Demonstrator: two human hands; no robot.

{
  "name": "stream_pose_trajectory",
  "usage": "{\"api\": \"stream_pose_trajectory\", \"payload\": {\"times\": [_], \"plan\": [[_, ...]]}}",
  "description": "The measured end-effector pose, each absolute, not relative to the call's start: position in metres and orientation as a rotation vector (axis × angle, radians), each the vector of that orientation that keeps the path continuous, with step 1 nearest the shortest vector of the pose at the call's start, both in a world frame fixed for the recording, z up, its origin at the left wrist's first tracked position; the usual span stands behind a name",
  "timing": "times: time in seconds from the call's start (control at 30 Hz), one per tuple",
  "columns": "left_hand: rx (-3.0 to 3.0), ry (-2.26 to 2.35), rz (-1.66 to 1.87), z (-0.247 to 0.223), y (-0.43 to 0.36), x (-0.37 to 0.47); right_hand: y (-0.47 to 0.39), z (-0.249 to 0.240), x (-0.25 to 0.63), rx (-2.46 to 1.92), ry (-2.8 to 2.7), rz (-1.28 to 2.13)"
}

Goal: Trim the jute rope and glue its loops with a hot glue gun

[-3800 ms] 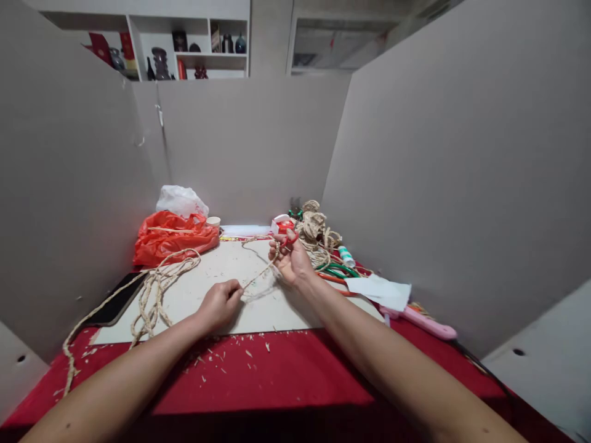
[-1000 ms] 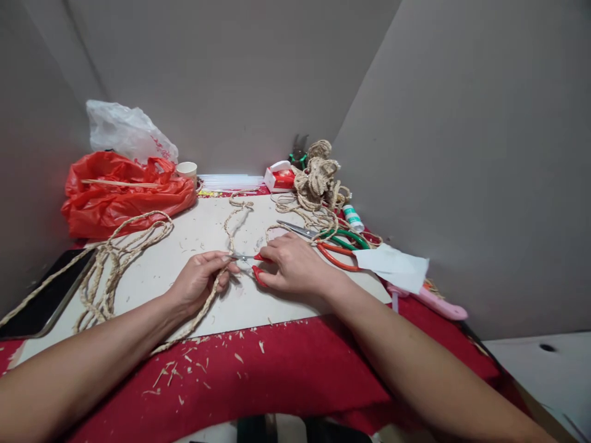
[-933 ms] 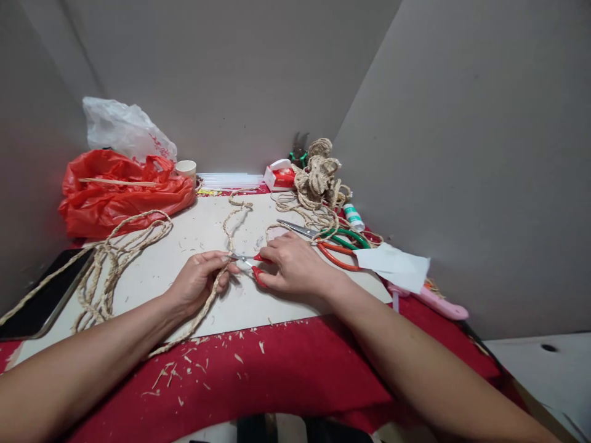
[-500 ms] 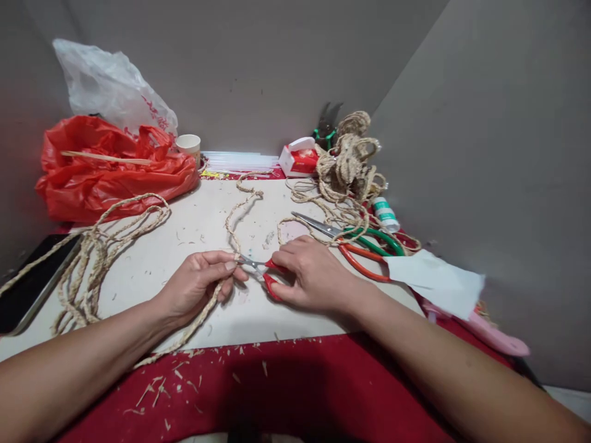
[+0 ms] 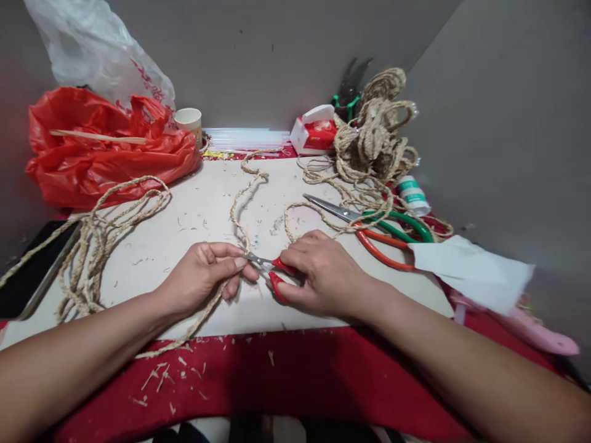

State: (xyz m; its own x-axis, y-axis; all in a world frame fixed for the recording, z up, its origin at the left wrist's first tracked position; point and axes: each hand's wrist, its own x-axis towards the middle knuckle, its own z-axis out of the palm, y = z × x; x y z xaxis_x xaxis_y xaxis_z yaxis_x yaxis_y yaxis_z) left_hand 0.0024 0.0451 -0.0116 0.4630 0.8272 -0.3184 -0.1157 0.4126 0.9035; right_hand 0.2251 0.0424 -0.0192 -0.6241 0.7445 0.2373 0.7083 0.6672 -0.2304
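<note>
My left hand [image 5: 203, 277] pinches a braided straw rope [image 5: 240, 209] between thumb and fingers. One stretch of the rope runs up the white board from the pinch; the other passes under the hand and down to the red cloth. In my right hand [image 5: 318, 274] is a small pair of scissors [image 5: 259, 261] with red handles, thumb and fingers in the loops. Its blades meet the rope right at my left fingertips. Whether the blades are fully closed is hard to see.
Looped rope [image 5: 92, 258] lies at left beside a phone [image 5: 28, 277]. Behind are a red plastic bag [image 5: 111, 160] and a paper cup [image 5: 188, 119]. At right are large scissors [image 5: 383, 246], a rope bundle [image 5: 373, 135] and a white bottle [image 5: 413, 195]. Straw scraps litter the red cloth [image 5: 207, 394].
The camera view has shifted, so the board and objects appear higher and more spread out. Both hands keep their hold on rope and small scissors, the handles slightly nearer together.
</note>
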Motion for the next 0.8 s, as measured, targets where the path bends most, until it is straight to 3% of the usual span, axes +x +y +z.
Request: {"api": "stream_pose_trajectory", "payload": {"times": [0.8], "plan": [[0.876, 0.801, 0.7, -0.009, 0.053, -0.003, 0.042, -0.002, 0.231, -0.976, -2.674, 0.173]]}}
